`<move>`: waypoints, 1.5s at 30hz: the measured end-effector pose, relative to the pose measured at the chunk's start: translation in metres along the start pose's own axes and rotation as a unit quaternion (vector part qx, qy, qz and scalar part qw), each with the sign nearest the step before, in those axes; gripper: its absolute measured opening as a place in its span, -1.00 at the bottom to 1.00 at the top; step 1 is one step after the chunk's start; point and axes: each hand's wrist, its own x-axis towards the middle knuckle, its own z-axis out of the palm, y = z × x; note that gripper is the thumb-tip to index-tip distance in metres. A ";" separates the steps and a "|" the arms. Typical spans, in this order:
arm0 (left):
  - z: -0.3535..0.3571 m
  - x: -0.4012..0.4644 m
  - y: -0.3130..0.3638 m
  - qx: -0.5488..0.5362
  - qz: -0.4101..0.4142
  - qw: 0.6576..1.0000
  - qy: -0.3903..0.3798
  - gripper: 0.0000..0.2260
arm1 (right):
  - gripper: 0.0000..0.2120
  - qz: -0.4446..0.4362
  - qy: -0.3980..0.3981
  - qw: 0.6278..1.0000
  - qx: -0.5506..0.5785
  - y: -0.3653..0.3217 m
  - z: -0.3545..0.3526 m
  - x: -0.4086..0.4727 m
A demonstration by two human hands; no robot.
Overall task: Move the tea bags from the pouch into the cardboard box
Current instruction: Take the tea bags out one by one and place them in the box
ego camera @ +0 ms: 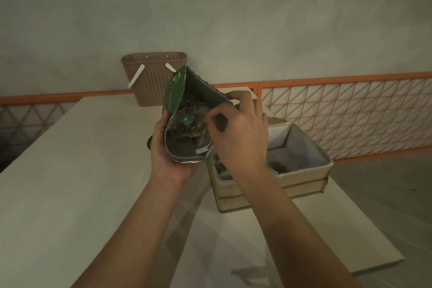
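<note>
A: Left hand (168,150) wrapped round the lower end of the green foil pouch (174,92), fingers clamped on it, held above the bench (70,170).
B: Mouth facing this way, spread wide; long axis running up and away toward the brown basket (154,77).
A: Tea bags (190,125) heaped inside, strings and tags tangled.
B: Probably featherlight, soft, easily torn. Best pinched by paper tag or bag corner, not dragged by string.
A: Right hand (238,128) at the pouch mouth, fingers curled together at the rim, seemingly pinching a bag; hard to confirm.
B: Cardboard box (304,172) open just right of the pouch, a few bags already inside.
</note>
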 end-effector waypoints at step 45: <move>-0.003 0.003 -0.004 0.009 0.014 0.999 0.041 -0.43 | -0.64 0.075 -0.160 0.984 -0.009 -0.003 -0.020 -0.029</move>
